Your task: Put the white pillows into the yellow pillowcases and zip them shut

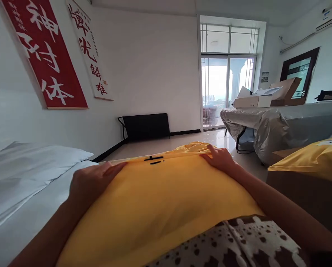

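Note:
A yellow cloth (166,193) with a few black printed marks near its far edge is stretched out in front of me. It could be a garment or a cover; I cannot tell which. My left hand (92,180) is closed on its far left corner, the fingertips partly hidden. At the far right corner, my right hand (220,158) pinches the same cloth between thumb and fingers. Beyond this fold, more yellow fabric lies bunched. Under the near edge, a white fabric with brown spots (218,246) shows.
White bedding or plastic-like sheeting (29,178) lies at left. At right, another yellow cloth (313,157) rests on a brown box (302,200). Behind it stands a plastic-covered table (249,118) with open cartons (253,101). A black folded panel (147,127) leans against the wall.

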A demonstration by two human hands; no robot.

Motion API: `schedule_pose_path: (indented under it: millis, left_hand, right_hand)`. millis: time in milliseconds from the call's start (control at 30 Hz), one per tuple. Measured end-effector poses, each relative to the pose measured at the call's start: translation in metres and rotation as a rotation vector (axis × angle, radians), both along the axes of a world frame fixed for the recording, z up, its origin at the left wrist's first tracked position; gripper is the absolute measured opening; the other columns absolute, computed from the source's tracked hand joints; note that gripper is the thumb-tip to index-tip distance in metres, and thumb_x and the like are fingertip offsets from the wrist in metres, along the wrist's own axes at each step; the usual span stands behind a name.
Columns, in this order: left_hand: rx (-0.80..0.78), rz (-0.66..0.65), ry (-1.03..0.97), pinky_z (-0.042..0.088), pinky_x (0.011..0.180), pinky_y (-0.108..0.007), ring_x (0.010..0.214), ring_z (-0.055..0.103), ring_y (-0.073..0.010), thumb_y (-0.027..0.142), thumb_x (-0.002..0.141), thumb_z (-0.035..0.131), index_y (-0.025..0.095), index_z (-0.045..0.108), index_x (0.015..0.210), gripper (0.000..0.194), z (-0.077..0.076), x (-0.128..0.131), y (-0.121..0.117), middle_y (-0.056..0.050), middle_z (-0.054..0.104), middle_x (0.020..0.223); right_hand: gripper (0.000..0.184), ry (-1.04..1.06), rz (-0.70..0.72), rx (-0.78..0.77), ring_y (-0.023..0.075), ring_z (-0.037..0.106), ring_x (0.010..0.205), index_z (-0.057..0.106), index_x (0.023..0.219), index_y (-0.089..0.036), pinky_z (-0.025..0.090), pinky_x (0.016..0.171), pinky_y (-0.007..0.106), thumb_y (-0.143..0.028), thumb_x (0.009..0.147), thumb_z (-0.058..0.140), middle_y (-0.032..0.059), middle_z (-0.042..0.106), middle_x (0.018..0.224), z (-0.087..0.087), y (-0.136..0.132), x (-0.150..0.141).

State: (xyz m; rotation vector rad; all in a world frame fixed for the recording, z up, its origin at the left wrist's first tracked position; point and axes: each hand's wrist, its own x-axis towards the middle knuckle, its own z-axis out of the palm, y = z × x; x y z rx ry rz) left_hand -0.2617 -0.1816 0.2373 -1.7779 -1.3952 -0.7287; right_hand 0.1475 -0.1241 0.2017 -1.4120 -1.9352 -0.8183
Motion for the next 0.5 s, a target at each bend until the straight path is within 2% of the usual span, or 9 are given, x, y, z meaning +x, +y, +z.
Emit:
schedule_pose_path:
  millis: [100, 167, 200, 267, 333, 367, 433, 500]
  left_hand:
    - [0.328, 0.021, 0.077, 0.024, 0.052, -0.027, 0.050, 0.037, -0.0123, 0.042, 0.087, 0.047, 0.020, 0.050, 0.050, 0.043, 0.035, 0.002, -0.012, 0.002, 0.034, 0.046]
    - [0.472, -0.022, 0.081, 0.032, 0.054, -0.026, 0.052, 0.044, -0.0125, 0.041, 0.085, 0.053, 0.020, 0.050, 0.050, 0.040, 0.039, 0.003, -0.013, 0.002, 0.043, 0.046]
    - [0.522, -0.055, 0.116, 0.036, 0.055, -0.026, 0.054, 0.049, -0.0131, 0.041, 0.083, 0.056, 0.020, 0.053, 0.054, 0.036, 0.034, 0.004, -0.012, 0.001, 0.050, 0.049]
    - [0.541, -0.088, 0.229, 0.041, 0.057, -0.026, 0.061, 0.059, -0.0162, 0.038, 0.081, 0.061, 0.020, 0.061, 0.070, 0.022, 0.008, 0.004, -0.009, -0.001, 0.063, 0.061]
    - [0.483, -0.094, 0.291, 0.043, 0.055, -0.027, 0.063, 0.063, -0.0185, 0.035, 0.083, 0.060, 0.018, 0.063, 0.085, 0.018, -0.032, 0.003, -0.005, -0.003, 0.068, 0.066]
    - [0.458, -0.104, 0.282, 0.042, 0.051, -0.027, 0.057, 0.062, -0.0179, 0.034, 0.085, 0.056, 0.016, 0.063, 0.087, 0.020, -0.056, 0.003, -0.004, -0.003, 0.068, 0.063]
    - [0.331, -0.102, 0.228, 0.041, 0.046, -0.027, 0.047, 0.060, -0.0164, 0.029, 0.088, 0.048, 0.013, 0.062, 0.093, 0.022, -0.101, 0.004, -0.003, -0.006, 0.070, 0.067]
    - [0.119, -0.088, 0.216, 0.042, 0.046, -0.027, 0.046, 0.060, -0.0151, 0.021, 0.086, 0.043, 0.015, 0.064, 0.084, 0.022, -0.134, 0.008, -0.003, -0.012, 0.073, 0.089]
  right_hand:
    - [0.047, 0.059, 0.063, 0.311, 0.0184, 0.062, 0.061, 0.062, 0.099, -0.012, 0.041, 0.059, 0.027, -0.053, 0.091, 0.040, 0.0068, 0.066, 0.065, 0.037, 0.004, 0.017]
    - [0.043, 0.081, 0.153, 0.507, 0.0193, 0.064, 0.066, 0.062, 0.097, -0.012, 0.044, 0.063, 0.028, -0.050, 0.090, 0.043, 0.0086, 0.068, 0.070, 0.047, 0.005, 0.029]
    - [0.042, 0.076, 0.197, 0.555, 0.0199, 0.065, 0.069, 0.062, 0.100, -0.012, 0.046, 0.066, 0.029, -0.050, 0.090, 0.045, 0.0098, 0.070, 0.074, 0.046, 0.004, 0.034]
    - [0.047, 0.038, 0.266, 0.550, 0.0208, 0.066, 0.072, 0.059, 0.110, -0.011, 0.049, 0.067, 0.030, -0.051, 0.089, 0.047, 0.0118, 0.071, 0.081, 0.028, 0.001, 0.042]
    - [0.057, 0.009, 0.291, 0.440, 0.0209, 0.067, 0.068, 0.051, 0.124, -0.008, 0.050, 0.064, 0.030, -0.052, 0.089, 0.048, 0.0125, 0.072, 0.083, -0.008, -0.004, 0.046]
    - [0.062, 0.013, 0.278, 0.361, 0.0207, 0.067, 0.064, 0.046, 0.131, -0.006, 0.051, 0.062, 0.030, -0.052, 0.089, 0.047, 0.0125, 0.073, 0.082, -0.029, -0.007, 0.047]
    - [0.064, 0.030, 0.220, 0.155, 0.0198, 0.066, 0.058, 0.035, 0.140, -0.005, 0.051, 0.060, 0.030, -0.048, 0.093, 0.042, 0.0116, 0.073, 0.080, -0.073, -0.011, 0.046]
    - [0.058, 0.000, 0.151, -0.045, 0.0208, 0.067, 0.061, 0.036, 0.141, -0.007, 0.051, 0.061, 0.031, -0.042, 0.094, 0.038, 0.0122, 0.074, 0.084, -0.107, -0.014, 0.042]
